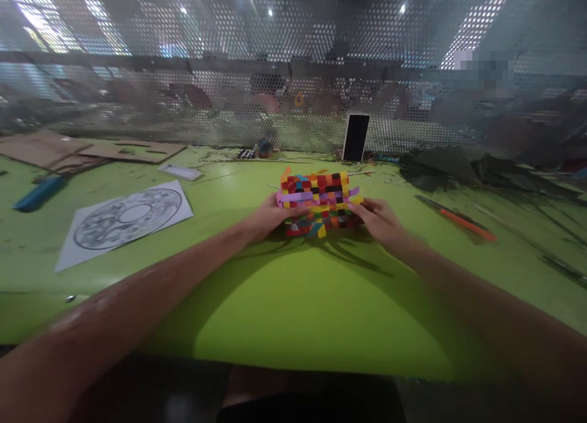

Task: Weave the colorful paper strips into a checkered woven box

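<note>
Between my hands is a small woven box-like piece (323, 198) of many-coloured strips, checkered in red, yellow, orange, black, green and purple. Loose strip ends stick out at its top, sides and lower front. My left hand (274, 215) grips its left end, thumb lying along the front. On the right end, my right hand (375, 218) pinches near a yellow strip end, its fingers partly behind the piece. A purple strip (296, 197) runs across the front near my left thumb. The undersides and the back of the woven piece are hidden.
On the left lie a printed sheet (131, 221), a blue-handled tool (40, 194) and cardboard pieces (132, 150). A phone-like dark panel (356, 137) leans on the perforated metal screen (220, 99). To the right are an orange-and-black cutter (458, 219) and dark leaves (431, 169) on the green table (312, 313).
</note>
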A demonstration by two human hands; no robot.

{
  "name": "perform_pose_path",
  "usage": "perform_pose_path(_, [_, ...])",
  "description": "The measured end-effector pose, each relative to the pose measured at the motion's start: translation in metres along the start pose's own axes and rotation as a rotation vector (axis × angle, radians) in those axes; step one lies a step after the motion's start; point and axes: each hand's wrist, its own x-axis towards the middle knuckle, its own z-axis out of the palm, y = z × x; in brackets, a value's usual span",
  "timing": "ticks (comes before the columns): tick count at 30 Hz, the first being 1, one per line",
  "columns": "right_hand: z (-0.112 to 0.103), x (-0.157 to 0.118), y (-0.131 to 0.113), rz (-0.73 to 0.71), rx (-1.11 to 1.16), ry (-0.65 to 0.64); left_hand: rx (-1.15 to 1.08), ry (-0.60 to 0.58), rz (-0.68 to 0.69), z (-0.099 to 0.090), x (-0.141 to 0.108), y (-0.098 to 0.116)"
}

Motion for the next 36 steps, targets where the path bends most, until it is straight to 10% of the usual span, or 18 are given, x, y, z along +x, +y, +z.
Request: perform_pose_path(36, [0.000, -0.003, -0.007, -0.170, -0.016, -0.072, 0.017, 0.176, -0.139, 0.005, 0.001, 0.007])
